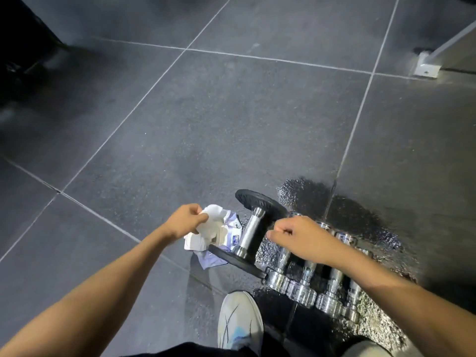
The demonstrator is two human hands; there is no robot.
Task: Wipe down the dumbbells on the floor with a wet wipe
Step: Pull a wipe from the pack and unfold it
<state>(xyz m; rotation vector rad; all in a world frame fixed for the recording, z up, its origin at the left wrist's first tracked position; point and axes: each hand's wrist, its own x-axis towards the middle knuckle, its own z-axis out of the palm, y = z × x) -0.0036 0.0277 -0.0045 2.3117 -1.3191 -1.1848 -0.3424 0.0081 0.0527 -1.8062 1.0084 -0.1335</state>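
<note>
**Wipe in the left hand, big dumbbell just to its right**

Head view: the left hand [184, 222] pinches a white wet wipe [212, 219] over the open pack [231, 237] on the floor. The black-ended dumbbell [251, 231] lies just right of the wipe, and its shiny bar points away from the person (leaning a bit right at the far end). The right hand [298, 237] is on the other side with its fingers curled by the bar; I cannot tell if they hold anything. The shiny dumbbells [306, 287] lie in a row under that arm. I think the wipe needs a small move right, then a rub along the bar.
</note>
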